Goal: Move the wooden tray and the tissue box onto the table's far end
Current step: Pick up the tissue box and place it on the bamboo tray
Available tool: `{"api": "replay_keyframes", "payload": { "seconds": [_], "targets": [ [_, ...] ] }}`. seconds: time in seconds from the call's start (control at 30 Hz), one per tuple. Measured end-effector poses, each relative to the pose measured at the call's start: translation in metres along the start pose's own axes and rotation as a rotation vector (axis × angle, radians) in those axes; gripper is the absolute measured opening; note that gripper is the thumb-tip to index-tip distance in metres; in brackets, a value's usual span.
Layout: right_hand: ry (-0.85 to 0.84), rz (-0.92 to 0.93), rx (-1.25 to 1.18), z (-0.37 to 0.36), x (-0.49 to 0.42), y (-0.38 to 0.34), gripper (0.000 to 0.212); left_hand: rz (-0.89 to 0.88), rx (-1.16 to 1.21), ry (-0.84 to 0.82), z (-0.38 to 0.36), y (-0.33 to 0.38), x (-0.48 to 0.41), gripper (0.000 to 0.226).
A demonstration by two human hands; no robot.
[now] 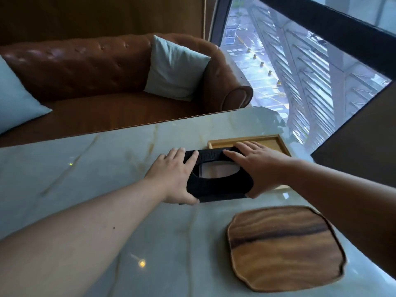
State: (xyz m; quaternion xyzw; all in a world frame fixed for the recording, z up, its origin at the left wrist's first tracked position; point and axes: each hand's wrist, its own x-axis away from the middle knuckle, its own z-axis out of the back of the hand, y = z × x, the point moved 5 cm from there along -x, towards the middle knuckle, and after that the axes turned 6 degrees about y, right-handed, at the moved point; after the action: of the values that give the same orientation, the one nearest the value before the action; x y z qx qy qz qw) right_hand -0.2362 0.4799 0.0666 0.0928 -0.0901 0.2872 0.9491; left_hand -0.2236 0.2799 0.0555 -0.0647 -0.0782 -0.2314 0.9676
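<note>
A black tissue box (218, 186) with an oval opening in its top sits on the pale marble table (96, 172). My left hand (171, 174) grips its left end and my right hand (255, 166) grips its right end. Just behind the box, partly hidden by my right hand, lies a light rectangular wooden tray (270, 142) near the table's far right corner. A dark-grained, rounded wooden tray (285, 247) lies closer to me on the right.
Beyond the table's far edge stands a brown leather sofa (96, 67) with pale blue cushions (173, 69). A large window (300, 71) runs along the right. A dark panel (364, 146) borders the table's right side.
</note>
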Motion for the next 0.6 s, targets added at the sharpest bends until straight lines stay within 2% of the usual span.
{"api": "replay_keyframes", "payload": {
  "seconds": [0.23, 0.6],
  "targets": [
    [-0.039, -0.086, -0.017, -0.022, 0.005, 0.068, 0.138, -0.017, 0.025, -0.008, 0.007, 0.046, -0.067, 0.126],
    [-0.084, -0.145, -0.088, -0.055, 0.009, 0.125, 0.135, -0.039, 0.079, -0.01, -0.006, 0.083, -0.117, 0.125]
  ]
}}
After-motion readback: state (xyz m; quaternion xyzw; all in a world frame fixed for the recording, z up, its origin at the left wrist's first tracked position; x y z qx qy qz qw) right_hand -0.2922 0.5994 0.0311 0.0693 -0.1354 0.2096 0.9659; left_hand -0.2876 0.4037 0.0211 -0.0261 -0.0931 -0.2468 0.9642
